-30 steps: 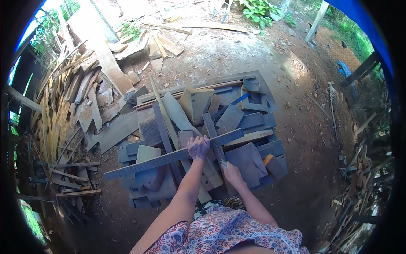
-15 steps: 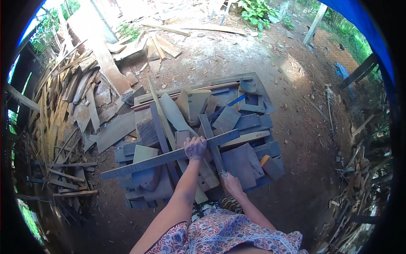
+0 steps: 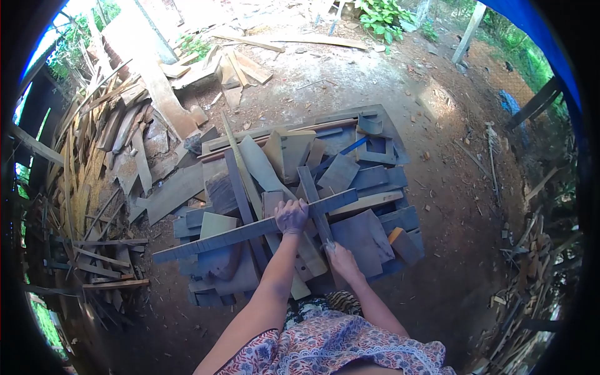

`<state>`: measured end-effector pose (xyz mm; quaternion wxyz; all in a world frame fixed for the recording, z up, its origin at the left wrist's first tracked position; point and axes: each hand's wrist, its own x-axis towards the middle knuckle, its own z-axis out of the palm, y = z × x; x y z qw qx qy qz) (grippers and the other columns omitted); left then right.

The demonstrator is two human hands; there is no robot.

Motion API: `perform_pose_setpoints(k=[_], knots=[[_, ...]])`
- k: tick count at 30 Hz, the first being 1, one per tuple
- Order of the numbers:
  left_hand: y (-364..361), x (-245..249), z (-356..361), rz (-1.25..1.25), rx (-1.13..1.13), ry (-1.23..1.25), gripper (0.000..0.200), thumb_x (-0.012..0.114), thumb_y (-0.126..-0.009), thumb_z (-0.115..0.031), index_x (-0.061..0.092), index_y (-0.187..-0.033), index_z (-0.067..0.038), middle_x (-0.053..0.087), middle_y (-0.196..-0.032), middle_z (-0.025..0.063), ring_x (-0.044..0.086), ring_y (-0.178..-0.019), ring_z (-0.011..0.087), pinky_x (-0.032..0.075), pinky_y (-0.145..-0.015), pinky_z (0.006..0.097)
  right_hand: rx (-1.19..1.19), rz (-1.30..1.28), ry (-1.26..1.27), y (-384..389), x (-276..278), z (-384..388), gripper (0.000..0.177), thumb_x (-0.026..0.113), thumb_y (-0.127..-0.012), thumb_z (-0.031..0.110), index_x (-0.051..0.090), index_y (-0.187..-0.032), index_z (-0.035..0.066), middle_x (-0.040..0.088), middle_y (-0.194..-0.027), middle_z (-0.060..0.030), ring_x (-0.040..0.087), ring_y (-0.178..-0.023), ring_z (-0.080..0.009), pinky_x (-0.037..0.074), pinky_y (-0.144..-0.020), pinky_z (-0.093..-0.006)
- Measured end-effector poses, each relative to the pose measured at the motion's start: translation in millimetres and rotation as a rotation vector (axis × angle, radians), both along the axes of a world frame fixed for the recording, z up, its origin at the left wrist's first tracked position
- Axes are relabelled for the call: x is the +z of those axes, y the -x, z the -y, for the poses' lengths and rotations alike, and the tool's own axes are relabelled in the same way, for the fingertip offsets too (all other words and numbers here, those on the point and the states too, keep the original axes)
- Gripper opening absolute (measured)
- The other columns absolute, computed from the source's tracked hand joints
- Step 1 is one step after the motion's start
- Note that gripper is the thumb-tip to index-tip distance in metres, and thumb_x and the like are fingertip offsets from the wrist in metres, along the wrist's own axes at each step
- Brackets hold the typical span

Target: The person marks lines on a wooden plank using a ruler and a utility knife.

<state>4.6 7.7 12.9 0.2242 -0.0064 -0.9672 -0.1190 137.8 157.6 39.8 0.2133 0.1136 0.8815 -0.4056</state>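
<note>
There is no box or bin here; what holds everything is a low stack of grey weathered board offcuts [image 3: 359, 240], heaped flat on one another, with a small orange-edged wooden block [image 3: 397, 235] tucked at its right side.

My left hand [image 3: 292, 217] is closed tight over the long grey wooden plank [image 3: 219, 237], fingers wrapped over its far edge near the middle. The plank lies across the top of the stack, running from low on my left to higher on my right.

My right hand [image 3: 342, 259] sits just beside and below it, near the lower end of a narrow dark wooden slat [image 3: 310, 187] that passes under the plank. The fingers are curled and something small and pale shows at their tips, but I cannot tell what it is or whether I really grip it.

My red and blue flowered cloth garment [image 3: 337, 350] fills the bottom edge.

The stack rests on bare brown earth [image 3: 450, 206] strewn with chips. To my left lies a loose heap of thin pale wood strips [image 3: 87, 162]; beyond it a broad pale plank [image 3: 156, 81] slants away. Green leafy plants [image 3: 381, 15] grow at the far side, and a blue tarpaulin [image 3: 537, 31] hangs top right.
</note>
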Motion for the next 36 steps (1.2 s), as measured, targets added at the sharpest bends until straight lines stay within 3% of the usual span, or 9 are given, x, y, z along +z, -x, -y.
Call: perform_pose_setpoints(k=[3,8,14,20,24,29,36], knots=[[2.6,-2.3,3.3,-0.008,0.009,0.002,0.032,0.051,-0.082,-0.028,0.062,-0.057,-0.010,0.059,-0.063,0.0044,0.055,-0.069,0.0231,0.041,-0.063,0.0381,0.063,0.025,0.024,25.0,8.2,1.2,0.035,0.043,-0.093,0.034,0.055,-0.106,0.003,0.060,-0.097,-0.0281,0.055,-0.095,-0.0469,0.043,-0.081,-0.0544],[2.8,-4.0,2.2,-0.024,0.011,0.002,0.031,0.053,-0.081,-0.028,0.062,-0.057,-0.010,0.059,-0.062,0.0043,0.055,-0.067,0.0233,0.041,-0.062,0.0378,0.027,0.012,-0.026,-12.7,-0.4,4.9,0.035,0.044,-0.093,0.034,0.054,-0.105,0.003,0.061,-0.095,-0.0271,0.055,-0.094,-0.0465,0.044,-0.079,-0.0537],[2.6,-2.4,2.3,-0.034,0.006,-0.011,0.032,0.053,-0.081,-0.028,0.061,-0.056,-0.010,0.058,-0.062,0.0046,0.055,-0.067,0.0235,0.040,-0.062,0.0377,0.001,0.009,0.008,31.6,4.6,6.3,0.037,0.046,-0.092,0.036,0.055,-0.106,0.003,0.061,-0.095,-0.0274,0.055,-0.094,-0.0473,0.044,-0.079,-0.0534],[2.0,-1.4,2.5,-0.003,0.002,-0.011,0.032,0.052,-0.081,-0.028,0.061,-0.056,-0.010,0.057,-0.061,0.0045,0.055,-0.066,0.0235,0.040,-0.062,0.0378,0.001,0.027,-0.022,-2.9,10.6,5.7,0.037,0.046,-0.092,0.036,0.054,-0.107,0.003,0.061,-0.095,-0.0282,0.055,-0.094,-0.0466,0.044,-0.079,-0.0532],[3.1,-1.6,3.4,-0.023,-0.012,-0.005,0.032,0.052,-0.081,-0.028,0.061,-0.056,-0.010,0.057,-0.061,0.0045,0.054,-0.066,0.0234,0.040,-0.062,0.0378,-0.007,0.031,0.022,31.1,15.4,7.2,0.037,0.045,-0.092,0.035,0.054,-0.108,0.003,0.060,-0.098,-0.0281,0.055,-0.095,-0.0470,0.044,-0.081,-0.0534],[2.9,-4.7,2.4,-0.006,-0.001,0.002,0.031,0.052,-0.081,-0.027,0.062,-0.057,-0.010,0.058,-0.062,0.0045,0.055,-0.067,0.0233,0.041,-0.062,0.0382,0.015,-0.009,-0.009,-12.1,6.8,5.6,0.035,0.044,-0.093,0.033,0.055,-0.106,0.002,0.061,-0.097,-0.0274,0.055,-0.094,-0.0469,0.044,-0.080,-0.0539],[3.5,-1.0,2.4,0.006,0.008,0.000,0.032,0.050,-0.083,-0.027,0.062,-0.058,-0.010,0.059,-0.064,0.0040,0.056,-0.069,0.0239,0.042,-0.064,0.0385,0.006,0.018,0.024,28.4,4.9,9.7,0.036,0.046,-0.092,0.033,0.055,-0.107,0.001,0.060,-0.098,-0.0277,0.055,-0.095,-0.0468,0.044,-0.081,-0.0535]])
